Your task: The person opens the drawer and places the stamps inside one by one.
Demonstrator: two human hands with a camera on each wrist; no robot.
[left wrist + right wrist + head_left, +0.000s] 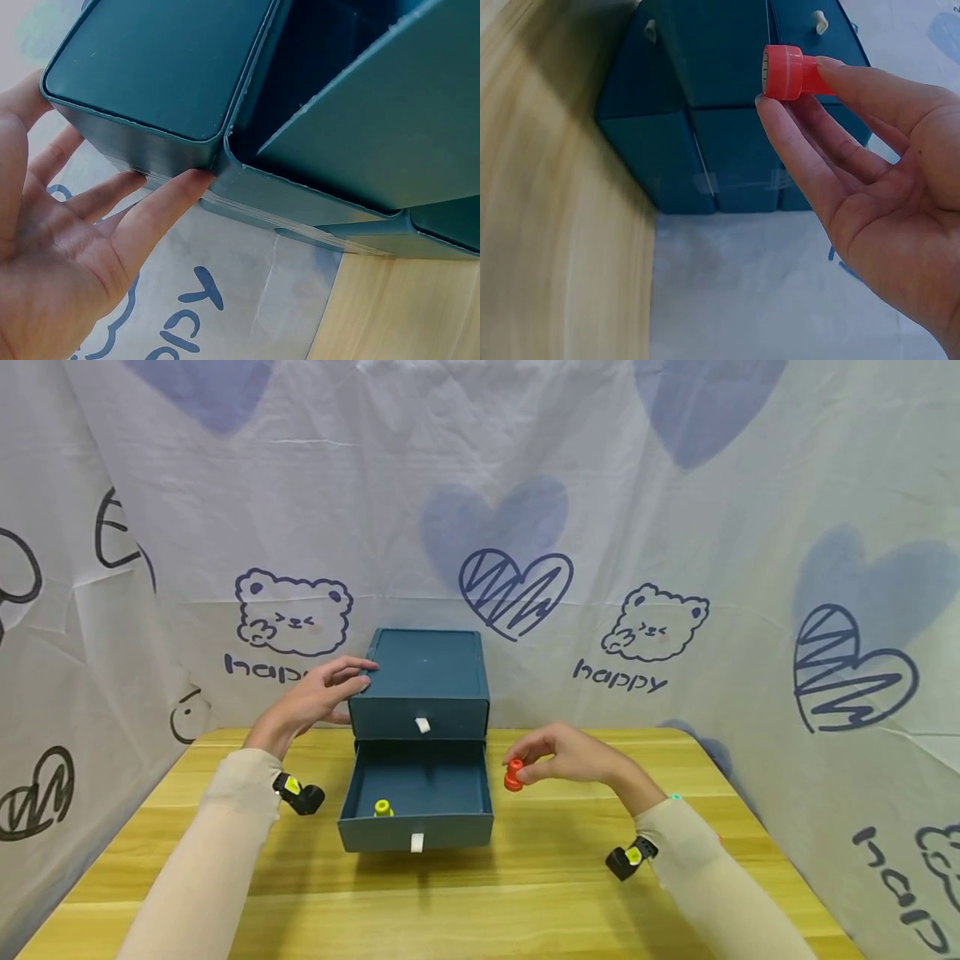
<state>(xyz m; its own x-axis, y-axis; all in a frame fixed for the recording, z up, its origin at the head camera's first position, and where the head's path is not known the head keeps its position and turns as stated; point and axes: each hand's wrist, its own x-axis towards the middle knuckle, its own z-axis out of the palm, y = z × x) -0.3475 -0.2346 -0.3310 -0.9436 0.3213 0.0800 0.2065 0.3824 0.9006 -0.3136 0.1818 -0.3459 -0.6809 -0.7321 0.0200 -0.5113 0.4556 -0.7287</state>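
A dark blue drawer cabinet (pixel 425 662) stands on the table with its middle drawer (pixel 417 832) pulled out. My left hand (pixel 318 693) rests at the cabinet's upper left side, its fingers spread along the wall and top edge. To the right of the drawer, my right hand (pixel 566 753) pinches a small red stamp (pixel 513 775) between thumb and fingertips, above the table. The right wrist view shows the stamp's ridged face (pixel 766 71) turned away from the palm. Inside the drawer, near its front left, is a yellow stamp (pixel 383 808), partly hidden by the drawer front.
White pull tabs (pixel 423 725) mark the drawer fronts. The wooden table (pixel 525 902) reaches back to a patterned cloth (pixel 405 527) hanging behind and at the sides. A tiny teal object (pixel 676 796) peeks out past the right sleeve.
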